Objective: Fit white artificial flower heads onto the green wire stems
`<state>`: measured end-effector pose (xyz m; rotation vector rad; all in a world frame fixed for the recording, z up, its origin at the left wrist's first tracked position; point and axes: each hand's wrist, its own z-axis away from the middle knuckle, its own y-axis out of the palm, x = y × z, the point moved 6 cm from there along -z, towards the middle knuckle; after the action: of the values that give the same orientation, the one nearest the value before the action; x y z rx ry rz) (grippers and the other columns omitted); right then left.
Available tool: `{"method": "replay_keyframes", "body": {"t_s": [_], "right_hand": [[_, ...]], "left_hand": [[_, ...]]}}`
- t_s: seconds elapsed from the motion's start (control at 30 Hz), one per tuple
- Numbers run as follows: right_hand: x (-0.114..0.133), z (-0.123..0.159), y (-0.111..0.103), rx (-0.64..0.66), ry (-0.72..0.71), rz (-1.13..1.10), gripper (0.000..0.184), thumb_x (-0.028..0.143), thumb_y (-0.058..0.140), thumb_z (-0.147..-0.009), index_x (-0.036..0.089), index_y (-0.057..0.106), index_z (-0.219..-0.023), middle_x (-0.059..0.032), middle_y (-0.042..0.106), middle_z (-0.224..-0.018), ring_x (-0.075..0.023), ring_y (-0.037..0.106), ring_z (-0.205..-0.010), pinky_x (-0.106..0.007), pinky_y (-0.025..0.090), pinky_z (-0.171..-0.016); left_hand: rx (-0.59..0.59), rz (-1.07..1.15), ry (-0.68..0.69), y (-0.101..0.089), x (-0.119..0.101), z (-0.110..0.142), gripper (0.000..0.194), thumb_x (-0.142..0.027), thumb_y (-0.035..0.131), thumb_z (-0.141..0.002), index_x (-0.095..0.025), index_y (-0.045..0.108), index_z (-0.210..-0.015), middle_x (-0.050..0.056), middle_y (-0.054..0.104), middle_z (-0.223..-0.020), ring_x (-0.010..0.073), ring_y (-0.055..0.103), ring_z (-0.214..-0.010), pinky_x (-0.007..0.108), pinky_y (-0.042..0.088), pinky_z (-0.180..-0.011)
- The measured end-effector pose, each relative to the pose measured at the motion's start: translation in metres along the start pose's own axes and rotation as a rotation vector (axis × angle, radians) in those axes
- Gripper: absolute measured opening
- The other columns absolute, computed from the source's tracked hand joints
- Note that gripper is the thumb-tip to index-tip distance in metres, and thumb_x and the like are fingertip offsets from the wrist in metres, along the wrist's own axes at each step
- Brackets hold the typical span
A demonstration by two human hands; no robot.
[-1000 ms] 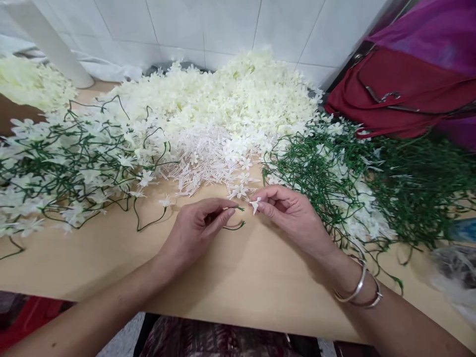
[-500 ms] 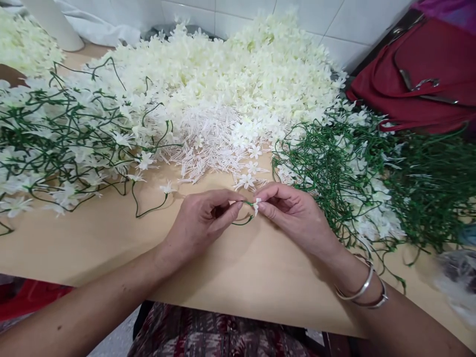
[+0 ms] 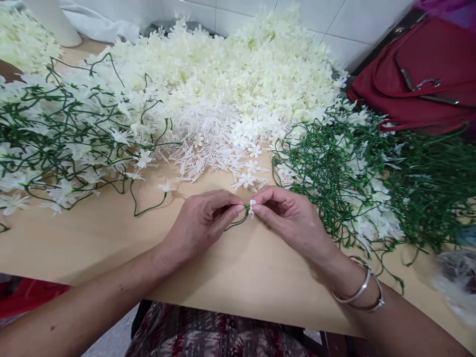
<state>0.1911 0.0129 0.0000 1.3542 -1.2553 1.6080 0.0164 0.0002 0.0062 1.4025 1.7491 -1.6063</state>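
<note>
Thumb and forefinger of my left hand [image 3: 210,215] pinch a thin green artificial flower stem [image 3: 238,221], which curves down below the fingertips. Facing it, my right hand [image 3: 293,218] grips a small white artificial flower [image 3: 252,208] between thumb and forefinger. Flower and stem tip meet in the small gap between the two hands; how far one sits in the other is hidden by the fingers. Just beyond lie loose white flowers [image 3: 246,180] and a heap of thin white sticks [image 3: 211,139]. A finished-looking flower on a bent green stem [image 3: 150,210] rests left of my left hand.
A large mound of cream-white blossoms [image 3: 238,69] fills the back of the table [image 3: 238,282]. Green-stemmed white flowers [image 3: 67,139] pile up at left, tangled green stems [image 3: 316,163] at right. A red bag [image 3: 427,74] and a plastic bag [image 3: 459,277] are on the right.
My right hand has shifted slightly left with the white flower, closing nearer to my left fingertips. The stem's free end has swung down and left.
</note>
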Motion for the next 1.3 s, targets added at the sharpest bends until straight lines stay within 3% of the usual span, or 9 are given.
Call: {"method": "replay_keyframes", "body": {"t_s": [0.47,0.73,0.9,1.03,1.17,1.3], "right_hand": [[-0.002,0.0,0.007,-0.01,0.031,-0.053,0.012,0.029,0.074,-0.089,0.02,0.069,-0.085,-0.0002,0.068,-0.078,-0.012,0.057,-0.068,-0.025,0.047,-0.064],[-0.001,-0.002,0.012,-0.002,0.025,-0.067,0.011,0.026,0.072,-0.091,0.02,0.067,-0.084,0.0021,0.064,-0.075,-0.0107,0.054,-0.066,-0.025,0.044,-0.063],[-0.005,-0.005,0.01,0.02,0.02,-0.108,0.016,0.033,0.075,-0.091,0.02,0.067,-0.087,0.002,0.063,-0.077,-0.0119,0.054,-0.069,-0.026,0.045,-0.066],[-0.002,-0.008,0.007,0.099,0.038,-0.173,0.023,0.043,0.074,-0.092,0.023,0.07,-0.101,-0.0011,0.069,-0.09,-0.0146,0.061,-0.08,-0.028,0.05,-0.075],[0.004,-0.009,0.001,0.092,0.037,-0.189,0.029,0.048,0.074,-0.093,0.025,0.071,-0.111,-0.004,0.071,-0.106,-0.0163,0.064,-0.092,-0.03,0.052,-0.085],[0.0,-0.008,0.002,0.093,0.079,-0.167,0.026,0.047,0.078,-0.089,0.024,0.071,-0.099,-0.0016,0.069,-0.09,-0.0154,0.061,-0.082,-0.03,0.051,-0.079]], "left_hand": [[-0.011,-0.009,0.048,0.0,0.001,0.0,0.009,-0.02,0.068,-0.098,-0.021,0.077,-0.094,-0.004,0.075,-0.078,0.0093,0.067,-0.069,0.019,0.045,-0.064],[-0.007,0.02,0.022,0.001,0.006,0.0,0.01,-0.02,0.068,-0.098,-0.02,0.077,-0.095,-0.003,0.076,-0.079,0.0097,0.067,-0.069,0.019,0.046,-0.065],[0.008,0.098,-0.048,0.002,0.008,0.0,0.01,-0.021,0.068,-0.097,-0.02,0.077,-0.094,-0.003,0.077,-0.081,0.0098,0.067,-0.072,0.02,0.047,-0.068],[0.012,0.208,-0.13,0.003,0.005,0.001,0.015,-0.027,0.064,-0.099,-0.018,0.073,-0.09,-0.002,0.071,-0.076,0.0095,0.062,-0.069,0.02,0.046,-0.066],[0.0,0.242,-0.162,0.001,0.001,0.001,0.02,-0.029,0.06,-0.1,-0.017,0.068,-0.086,-0.003,0.066,-0.072,0.0091,0.058,-0.065,0.021,0.043,-0.063],[0.017,0.229,-0.146,0.002,0.0,0.001,0.02,-0.03,0.061,-0.1,-0.017,0.068,-0.086,-0.003,0.064,-0.071,0.0086,0.056,-0.064,0.02,0.042,-0.062]]}}
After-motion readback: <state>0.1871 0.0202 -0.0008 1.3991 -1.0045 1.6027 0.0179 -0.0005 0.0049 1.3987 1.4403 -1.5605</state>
